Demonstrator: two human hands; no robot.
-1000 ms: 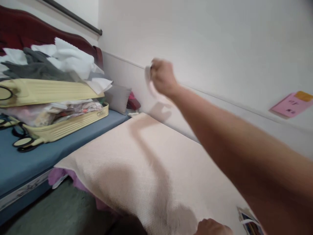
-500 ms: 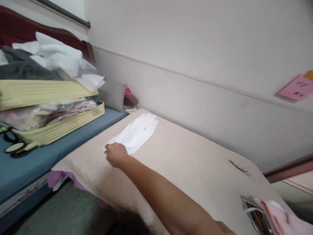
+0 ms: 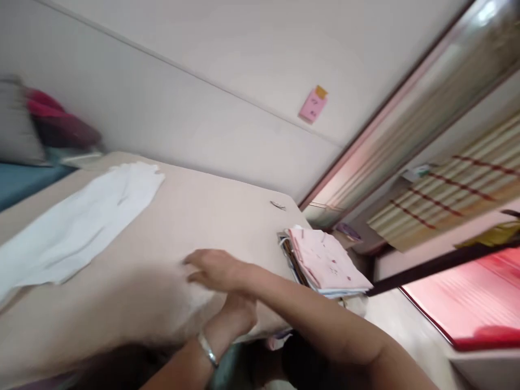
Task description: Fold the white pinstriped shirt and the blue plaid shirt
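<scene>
A white cloth lies spread over the beige-covered surface at the left, running off the frame's edge. My right hand hovers right of the cloth, apart from it, fingers loosely spread and holding nothing. Below it, my left hand, with a silver bangle on its wrist, crosses close under my right wrist. The left fingers are mostly hidden and blurred. To the right of both hands sits a stack of folded clothes with a pink garment on top.
A small thin dark-and-silver item lies near the wall side. A grey pillow and a magenta bundle rest at the far left. A pink note is stuck on the wall. A striped curtain hangs at the right.
The view has swung right, so the suitcase is out of frame and the folded stack shows fully. My right hand has let go of the white cloth's near end. My left hand has come into view.
</scene>
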